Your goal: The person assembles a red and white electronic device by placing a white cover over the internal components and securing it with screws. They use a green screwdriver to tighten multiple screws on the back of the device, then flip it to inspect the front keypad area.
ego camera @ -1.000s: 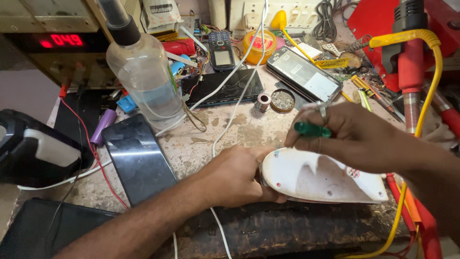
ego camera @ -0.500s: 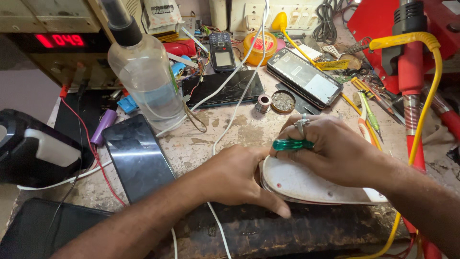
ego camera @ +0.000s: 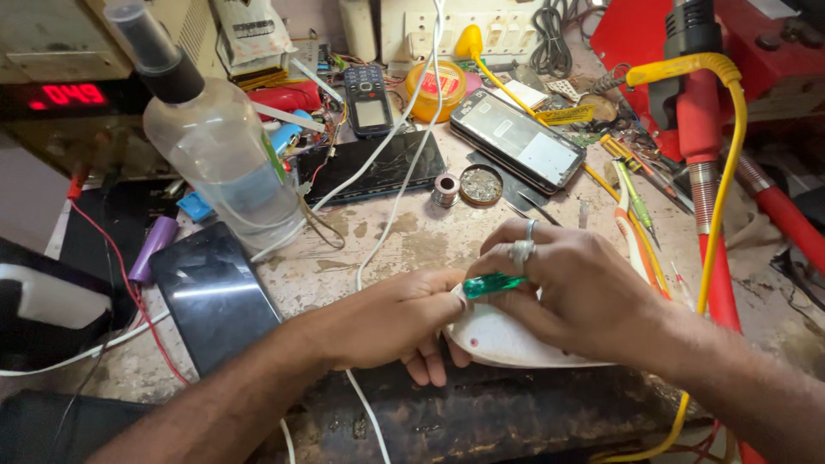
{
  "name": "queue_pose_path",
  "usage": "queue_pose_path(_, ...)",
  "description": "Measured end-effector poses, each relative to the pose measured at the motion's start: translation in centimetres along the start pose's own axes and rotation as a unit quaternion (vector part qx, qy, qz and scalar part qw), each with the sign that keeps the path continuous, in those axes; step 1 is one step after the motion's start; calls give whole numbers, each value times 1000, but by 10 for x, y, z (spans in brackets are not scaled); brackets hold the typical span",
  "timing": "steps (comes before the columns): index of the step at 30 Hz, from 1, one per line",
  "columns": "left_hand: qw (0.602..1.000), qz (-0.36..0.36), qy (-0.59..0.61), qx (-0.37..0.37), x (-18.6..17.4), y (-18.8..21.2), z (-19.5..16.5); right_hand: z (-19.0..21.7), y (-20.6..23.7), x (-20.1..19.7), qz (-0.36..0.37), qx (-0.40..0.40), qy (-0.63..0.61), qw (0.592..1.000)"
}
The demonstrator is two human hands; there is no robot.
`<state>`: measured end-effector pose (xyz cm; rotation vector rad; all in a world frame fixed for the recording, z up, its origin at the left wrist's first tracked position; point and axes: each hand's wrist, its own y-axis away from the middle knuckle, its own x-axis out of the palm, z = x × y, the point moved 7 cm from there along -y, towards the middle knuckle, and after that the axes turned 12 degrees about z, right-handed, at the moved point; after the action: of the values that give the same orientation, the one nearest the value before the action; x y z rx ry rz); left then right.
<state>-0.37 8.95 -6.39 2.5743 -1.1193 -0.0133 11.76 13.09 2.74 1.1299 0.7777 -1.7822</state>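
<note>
Smooth white oval casing [ego camera: 507, 339], apparently plastic.

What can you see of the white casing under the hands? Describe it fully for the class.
The white casing is a smooth, rounded, flattish shell that looks like plastic, with a small red mark near its left end. It lies at the front of the worn bench, partly hidden. The left hand grips its left end; the right hand rests over its top, holding a green-handled screwdriver above it. The tool's tip is hidden.
</note>
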Motion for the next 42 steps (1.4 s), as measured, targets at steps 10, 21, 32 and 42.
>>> queue_pose_path(10, 998, -59, 1, -25, -1, -1, -4, -109, 30, -49, -31, 432, -17, 901)
queue_pose_path(21, 999, -50, 15, 2, 1, -3, -6, -191, 39, -22, -68, 380, 26, 922)
queue_pose_path(32, 997, -38, 61, 23, -3, -9, -2, -125, 42, -49, -82, 372, -9, 924)
queue_pose_path(42, 997, -20, 61, 50, -8, -14, 4, 4, 24, 11, 51, 6, -70, 996)
